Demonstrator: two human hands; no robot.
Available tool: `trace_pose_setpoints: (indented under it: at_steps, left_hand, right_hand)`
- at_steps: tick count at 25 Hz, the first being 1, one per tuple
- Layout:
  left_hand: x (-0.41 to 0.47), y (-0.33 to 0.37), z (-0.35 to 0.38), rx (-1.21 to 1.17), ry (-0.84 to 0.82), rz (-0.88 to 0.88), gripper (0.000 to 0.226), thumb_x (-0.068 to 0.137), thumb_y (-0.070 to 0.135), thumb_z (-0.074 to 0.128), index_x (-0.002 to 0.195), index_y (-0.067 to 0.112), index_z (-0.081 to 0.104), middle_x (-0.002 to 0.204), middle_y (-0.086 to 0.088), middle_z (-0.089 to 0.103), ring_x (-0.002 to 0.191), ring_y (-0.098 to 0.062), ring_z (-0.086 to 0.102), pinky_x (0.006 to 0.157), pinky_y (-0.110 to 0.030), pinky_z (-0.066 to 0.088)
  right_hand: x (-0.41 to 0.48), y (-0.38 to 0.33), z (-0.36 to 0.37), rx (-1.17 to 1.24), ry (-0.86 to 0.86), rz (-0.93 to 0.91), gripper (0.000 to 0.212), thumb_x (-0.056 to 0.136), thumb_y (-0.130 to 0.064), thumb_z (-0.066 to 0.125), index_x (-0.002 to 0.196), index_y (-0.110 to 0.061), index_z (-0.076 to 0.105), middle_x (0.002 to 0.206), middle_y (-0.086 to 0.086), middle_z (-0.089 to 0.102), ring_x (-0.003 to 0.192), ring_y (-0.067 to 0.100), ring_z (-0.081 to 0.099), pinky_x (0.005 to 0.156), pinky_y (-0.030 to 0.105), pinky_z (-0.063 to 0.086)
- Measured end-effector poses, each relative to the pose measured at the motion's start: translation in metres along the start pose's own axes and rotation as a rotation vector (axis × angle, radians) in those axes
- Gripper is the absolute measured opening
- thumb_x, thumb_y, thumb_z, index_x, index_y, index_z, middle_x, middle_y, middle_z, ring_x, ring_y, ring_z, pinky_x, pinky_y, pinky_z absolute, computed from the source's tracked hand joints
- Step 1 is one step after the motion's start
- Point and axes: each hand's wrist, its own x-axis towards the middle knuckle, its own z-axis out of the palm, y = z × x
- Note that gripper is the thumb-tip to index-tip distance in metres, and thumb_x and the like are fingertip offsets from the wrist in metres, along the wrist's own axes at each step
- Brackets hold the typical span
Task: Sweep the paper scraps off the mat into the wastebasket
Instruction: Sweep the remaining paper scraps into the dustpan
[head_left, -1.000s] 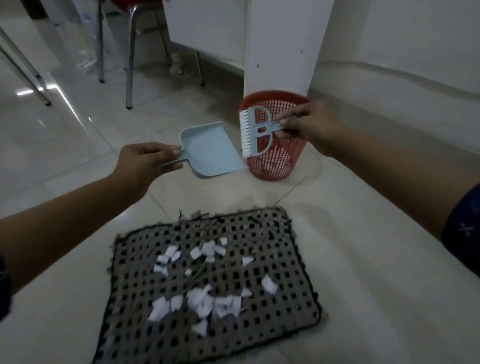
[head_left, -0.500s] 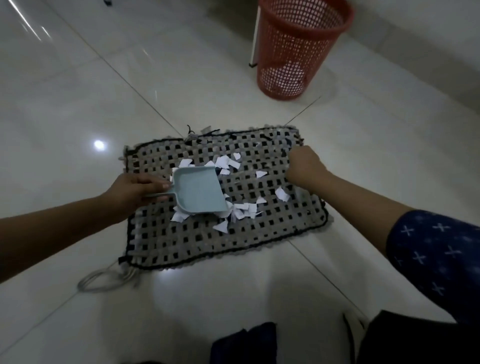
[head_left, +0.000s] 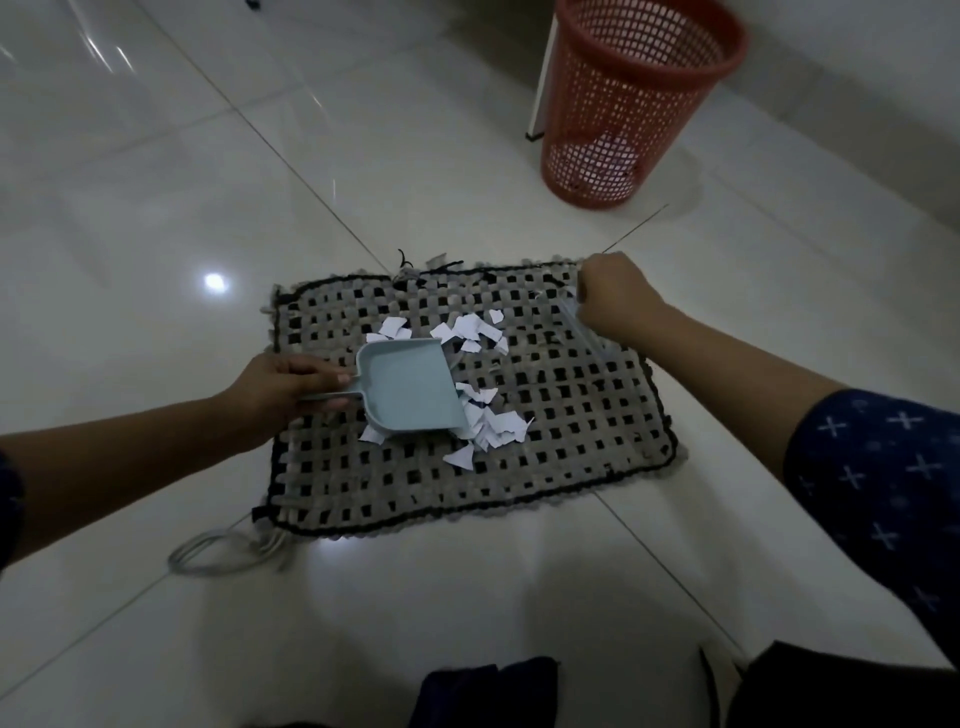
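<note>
A grey and black woven mat (head_left: 571, 447) lies on the tiled floor. White paper scraps (head_left: 485, 415) are scattered over its middle, in a far cluster and a near cluster. My left hand (head_left: 283, 382) grips the handle of a light blue dustpan (head_left: 410, 387) that rests on the mat with its open edge against the scraps. My right hand (head_left: 610, 299) is closed round the small brush (head_left: 584, 332) at the mat's far right corner; the brush is blurred and mostly hidden under the hand. A red mesh wastebasket (head_left: 623, 98) stands beyond the mat at the upper right.
A white post (head_left: 540, 78) stands right beside the wastebasket on its left. A grey cord loop (head_left: 218, 556) lies on the floor at the mat's near left corner. Dark cloth (head_left: 483, 691) shows at the bottom edge. Glossy white tile surrounds the mat.
Both hands came down from beside the wastebasket to the mat. The dustpan now rests among the scraps. In the last half second my right hand moved toward the mat's far right corner.
</note>
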Motion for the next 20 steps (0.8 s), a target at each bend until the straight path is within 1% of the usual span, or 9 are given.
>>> trace_pose_setpoints:
  at_steps: [3,5,8,10,13,15,17,18,20]
  left_hand:
    - [-0.001,0.002,-0.009,-0.046,0.053,0.005,0.016,0.079,-0.002,0.062,0.093,-0.009,0.064,0.096,-0.014,0.069,0.075,-0.017,0.072,0.063,-0.022,0.058]
    - [-0.002,0.001,-0.017,-0.055,0.076,0.02,0.015,0.079,-0.003,0.062,0.093,-0.008,0.065,0.097,-0.012,0.069,0.076,-0.016,0.072,0.062,-0.02,0.057]
    - [-0.006,-0.001,-0.03,-0.056,0.096,0.037,0.013,0.078,-0.003,0.063,0.076,0.003,0.074,0.089,-0.007,0.075,0.078,-0.016,0.072,0.063,-0.02,0.056]
    - [-0.008,0.002,-0.039,-0.081,0.132,0.054,0.025,0.08,-0.005,0.06,0.065,0.007,0.075,0.08,-0.005,0.075,0.074,-0.017,0.072,0.062,-0.019,0.056]
    - [-0.014,0.001,-0.054,-0.125,0.167,0.08,0.031,0.082,-0.007,0.056,0.061,0.006,0.074,0.07,-0.005,0.074,0.068,-0.016,0.072,0.06,-0.019,0.056]
    - [-0.019,-0.001,-0.06,-0.137,0.163,0.071,0.032,0.083,-0.007,0.055,0.062,0.006,0.075,0.069,-0.005,0.074,0.067,-0.017,0.072,0.059,-0.019,0.056]
    - [-0.02,-0.004,-0.064,-0.128,0.155,0.054,0.031,0.083,-0.007,0.055,0.063,0.006,0.075,0.072,-0.007,0.075,0.069,-0.017,0.072,0.06,-0.019,0.056]
    - [-0.02,-0.006,-0.065,-0.123,0.153,0.043,0.03,0.083,-0.007,0.056,0.064,0.006,0.075,0.072,-0.007,0.075,0.07,-0.017,0.072,0.06,-0.019,0.056]
    - [-0.02,-0.008,-0.064,-0.127,0.155,0.033,0.029,0.083,-0.006,0.057,0.064,0.006,0.075,0.072,-0.007,0.075,0.07,-0.017,0.072,0.06,-0.019,0.056]
  right_hand:
    - [-0.009,-0.013,0.013,-0.125,-0.078,-0.033,0.042,0.086,0.009,0.049,0.052,-0.011,0.033,0.056,0.003,0.033,0.049,0.013,0.032,0.053,0.03,0.037]
    - [-0.019,-0.046,0.027,-0.144,-0.112,-0.169,0.047,0.087,0.009,0.049,0.051,-0.013,0.027,0.054,0.002,0.029,0.047,0.011,0.026,0.049,0.027,0.031]
    - [-0.017,-0.078,0.03,-0.077,-0.133,-0.296,0.026,0.089,0.003,0.054,0.064,-0.002,0.05,0.059,0.004,0.045,0.052,0.016,0.042,0.057,0.03,0.047]
    - [0.011,-0.071,0.018,-0.034,-0.063,-0.259,0.008,0.086,0.002,0.058,0.086,0.003,0.065,0.081,0.01,0.062,0.073,0.024,0.059,0.074,0.035,0.056]
    - [0.047,-0.048,0.005,-0.135,0.026,-0.211,0.015,0.084,0.003,0.057,0.095,0.003,0.067,0.097,0.018,0.066,0.084,0.03,0.06,0.075,0.034,0.051]
    - [0.05,-0.053,0.013,-0.206,-0.028,-0.229,0.01,0.086,0.0,0.055,0.087,0.003,0.065,0.087,0.014,0.061,0.08,0.029,0.055,0.071,0.034,0.046]
    - [0.043,-0.079,0.025,-0.253,-0.112,-0.321,0.016,0.085,0.004,0.055,0.07,-0.002,0.056,0.073,0.009,0.052,0.078,0.028,0.054,0.067,0.032,0.045]
    - [0.038,-0.091,0.031,-0.281,-0.151,-0.391,0.015,0.083,0.006,0.055,0.071,-0.002,0.058,0.075,0.009,0.056,0.08,0.028,0.058,0.069,0.032,0.049]
    - [0.028,-0.097,0.039,-0.333,-0.187,-0.585,0.019,0.083,0.007,0.057,0.096,-0.002,0.067,0.097,0.012,0.067,0.09,0.027,0.065,0.081,0.036,0.056]
